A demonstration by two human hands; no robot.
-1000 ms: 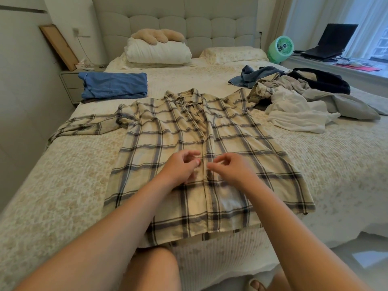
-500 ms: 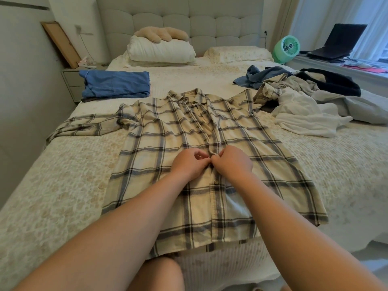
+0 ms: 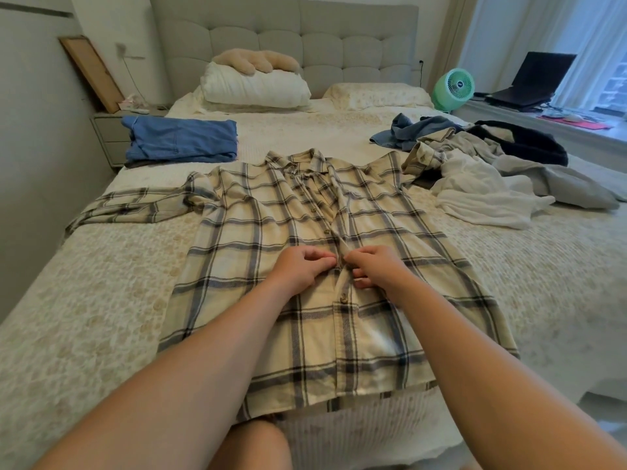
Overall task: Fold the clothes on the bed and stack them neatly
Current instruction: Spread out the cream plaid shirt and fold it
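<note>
Shirt (image 3: 305, 300), plaid, cream and dark check: spread flat front-up on the bed (image 3: 84, 334), hem at the near edge, one sleeve stretched out toward the wall, front partly unbuttoned above the hands. Left hand (image 3: 300, 271): forearm extended from the near edge, fingers curled, pinching the placket at mid-chest. Right hand (image 3: 376, 268): mirrored pose, fingers curled, gripping the facing placket edge, fingertips almost touching the left's. Against half a second ago: both hands remain at the same button point, now slightly parted where they were pressed together; shirt lies as before. Folded blue garment (image 3: 179, 139): far left of the bed, beside a nightstand (image 3: 108, 137). Unfolded heap (image 3: 475, 171): far right, white, grey, denim and black items tangled. Pillows (image 3: 254, 86) against a tufted headboard (image 3: 288, 35). Green fan (image 3: 453, 88) and open laptop (image 3: 532, 79) on the window ledge.
</note>
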